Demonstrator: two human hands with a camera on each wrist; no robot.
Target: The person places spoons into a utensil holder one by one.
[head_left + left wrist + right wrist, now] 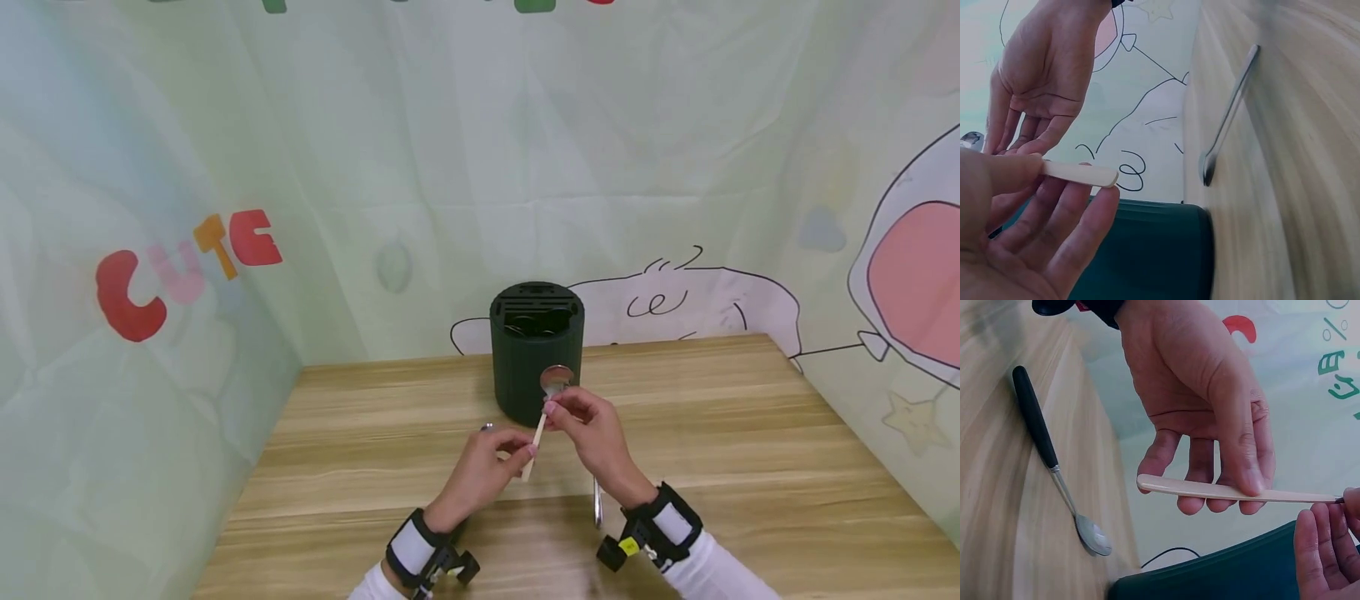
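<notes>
Both hands hold one spoon with a cream-coloured handle [1191, 487] and a shiny metal bowl [557, 379], its bowl end pointing up and away. My left hand [487, 468] pinches the handle between thumb and fingers, towards its lower end. Higher up, by the neck, the thumb and fingers of my right hand [596, 433] pinch the same spoon. Just behind the bowl stands a dark green cylindrical holder [517, 375] with a slotted top. Some metal things show faintly inside its front opening.
A black-handled spoon [1038, 425] lies on the wooden table [360, 467] beneath my left hand. An all-metal spoon [1232, 112] lies on the right, partly behind my right hand in the head view. A printed cloth backdrop [465, 167] rises behind the table.
</notes>
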